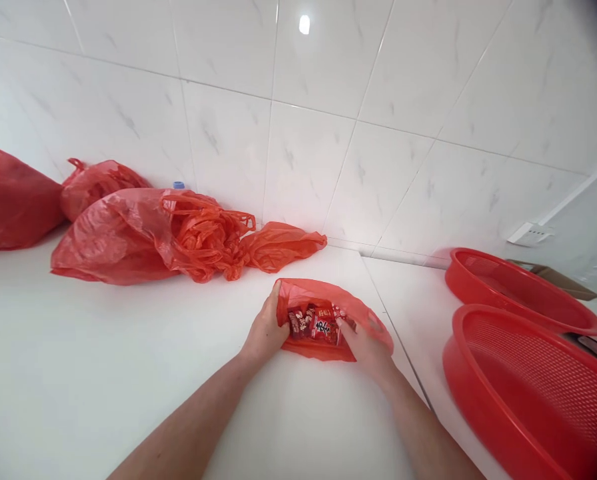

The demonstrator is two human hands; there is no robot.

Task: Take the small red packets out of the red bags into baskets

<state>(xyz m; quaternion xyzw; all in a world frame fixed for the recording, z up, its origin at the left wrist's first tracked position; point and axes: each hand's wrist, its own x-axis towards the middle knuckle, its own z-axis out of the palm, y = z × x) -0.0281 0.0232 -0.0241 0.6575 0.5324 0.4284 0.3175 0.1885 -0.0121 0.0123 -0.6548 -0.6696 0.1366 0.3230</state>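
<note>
A thin red plastic bag (pixel 323 288) lies on the white table with its mouth spread wide toward me. Inside it sit several small snack packets (pixel 323 325), red and dark maroon with printed characters. My left hand (pixel 268 327) is closed on the bag's left edge, its thumb inside the mouth. My right hand (pixel 368 343) reaches into the bag's right side, its thumb pressed on a packet at the right end of the row. Its other fingers are mostly hidden by the packets and bag.
Large filled red bags (pixel 113 233) and a crumpled red bag (pixel 286 247) lie along the tiled wall. A blue cap (pixel 178 185) shows behind them. Two red sieve baskets (pixel 523 400) stand on the right, past a table seam. A power strip (pixel 531 233) sits near the wall.
</note>
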